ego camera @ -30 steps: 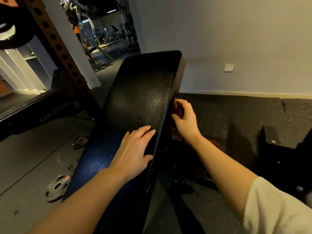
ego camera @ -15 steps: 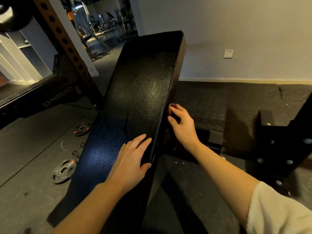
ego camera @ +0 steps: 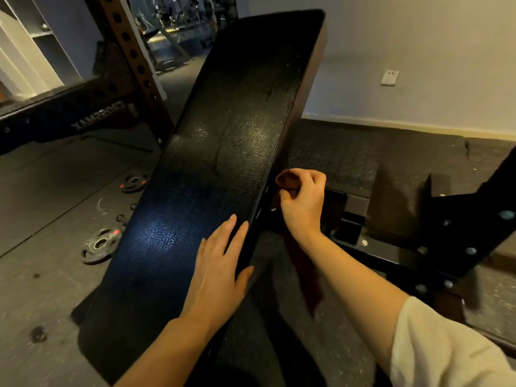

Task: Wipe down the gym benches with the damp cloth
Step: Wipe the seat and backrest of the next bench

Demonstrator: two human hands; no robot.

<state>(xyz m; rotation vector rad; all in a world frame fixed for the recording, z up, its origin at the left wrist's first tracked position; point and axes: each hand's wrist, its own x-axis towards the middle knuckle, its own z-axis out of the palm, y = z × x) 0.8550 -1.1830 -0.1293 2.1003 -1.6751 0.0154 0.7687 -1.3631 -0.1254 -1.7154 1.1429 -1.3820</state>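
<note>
The left hand [ego camera: 216, 270] lies flat with fingers straight on the black bench [ego camera: 223, 141] pad, near its right edge. The right hand [ego camera: 303, 202] pinches a dark red cloth [ego camera: 289, 181] against the pad's right side edge, and the cloth's tail hangs below the wrist. Weight plates [ego camera: 99, 244] lie on the floor [ego camera: 42, 289] left of the bench.

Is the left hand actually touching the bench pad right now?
Touching. The head view shows the left hand lying flat on the bench pad, fingers straight on top and thumb at its right edge.
</note>
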